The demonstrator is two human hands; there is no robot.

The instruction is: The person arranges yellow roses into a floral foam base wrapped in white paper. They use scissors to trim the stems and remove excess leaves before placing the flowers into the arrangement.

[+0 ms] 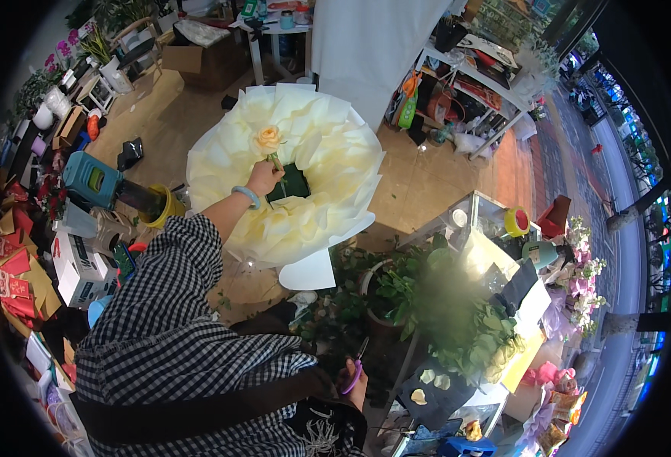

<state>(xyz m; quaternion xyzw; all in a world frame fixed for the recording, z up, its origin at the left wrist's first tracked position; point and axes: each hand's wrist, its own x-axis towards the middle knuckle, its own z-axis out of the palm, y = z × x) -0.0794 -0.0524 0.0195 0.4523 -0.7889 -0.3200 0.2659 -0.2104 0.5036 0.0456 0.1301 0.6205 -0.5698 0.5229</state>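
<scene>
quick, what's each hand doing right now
Left hand: closed on the stem of a peach rose above the green foam.
Right hand: closed on purple-handled scissors.

Flower shop, working floor. Beyond my left hand (263, 179): a large cream paper bouquet wrap (328, 145) with one peach rose (268, 138) on dark floral foam (290, 185). To my right hand's (353, 385) side: buckets of cut greenery (457, 320), loose petals (427, 381), pink blooms (579, 282). To my left: potted orchids (57, 53), stacked gift boxes (76, 266), red wrapping sheets (15, 282).
</scene>
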